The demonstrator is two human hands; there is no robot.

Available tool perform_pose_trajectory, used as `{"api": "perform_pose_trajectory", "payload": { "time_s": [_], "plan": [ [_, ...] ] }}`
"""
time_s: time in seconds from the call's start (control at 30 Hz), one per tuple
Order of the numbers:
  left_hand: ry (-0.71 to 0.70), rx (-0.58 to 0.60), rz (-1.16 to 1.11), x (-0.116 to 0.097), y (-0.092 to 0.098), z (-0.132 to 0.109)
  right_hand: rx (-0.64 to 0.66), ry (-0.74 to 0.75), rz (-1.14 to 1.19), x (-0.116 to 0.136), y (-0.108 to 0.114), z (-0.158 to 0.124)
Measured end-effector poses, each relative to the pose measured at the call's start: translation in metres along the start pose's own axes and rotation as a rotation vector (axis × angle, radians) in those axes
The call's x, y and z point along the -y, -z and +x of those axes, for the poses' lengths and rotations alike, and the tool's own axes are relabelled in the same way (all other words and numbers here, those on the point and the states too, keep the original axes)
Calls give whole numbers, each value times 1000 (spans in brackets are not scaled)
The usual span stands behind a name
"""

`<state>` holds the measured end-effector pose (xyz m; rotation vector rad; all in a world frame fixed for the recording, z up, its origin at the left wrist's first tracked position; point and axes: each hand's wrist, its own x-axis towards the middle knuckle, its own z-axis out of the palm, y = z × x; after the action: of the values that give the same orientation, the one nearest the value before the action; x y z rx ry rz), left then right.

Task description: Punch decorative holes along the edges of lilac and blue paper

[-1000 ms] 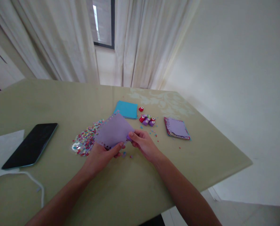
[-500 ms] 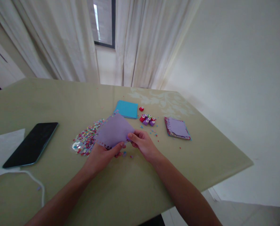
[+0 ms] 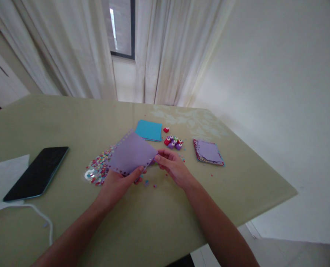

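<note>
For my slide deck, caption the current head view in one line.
The left hand holds a purple sheet with punched edges, the right hand at its corner, near colourful confetti.

Illumination was diffuse and moderately dim. A narrow bright streak marked the dark-framed rectangular glass window [image 3: 123,29] at 11 o'clock. The smooth white wall [image 3: 287,122] at 3 o'clock carried soft shading, with vignetting at the 2 o'clock corner. Wide-angle distortion stretched the margins. The thin purple paper sheet [image 3: 133,154] at 8 o'clock lacked crisp edges.

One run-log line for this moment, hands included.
left hand: holds purple paper | right hand: at paper's right corner | table: blue paper, confetti
</note>
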<state>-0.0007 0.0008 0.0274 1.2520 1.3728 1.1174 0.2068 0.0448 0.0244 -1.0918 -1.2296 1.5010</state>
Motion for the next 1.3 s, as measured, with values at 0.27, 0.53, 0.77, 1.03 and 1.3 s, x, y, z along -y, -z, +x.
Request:
{"api": "perform_pose_trajectory", "payload": {
  "time_s": [0.27, 0.53, 0.77, 1.03, 1.3],
  "plan": [
    [45, -217, -13, -2, 11, 5, -259, 316, -864, 2, 62, 15],
    [-44, -336, 21, 13, 13, 16, 22, 240, -1157, -13, 50, 8],
    [-22, -222, -93, 19, 8, 24, 90, 349, -1110, -38, 12, 22],
    [61, -221, -402, 36, 0, 30, 28, 341, -822, -52, -36, 59],
    [87, -430, -283, 28, 11, 27, -213, 357, -825, -27, -26, 71]
  ]
}}
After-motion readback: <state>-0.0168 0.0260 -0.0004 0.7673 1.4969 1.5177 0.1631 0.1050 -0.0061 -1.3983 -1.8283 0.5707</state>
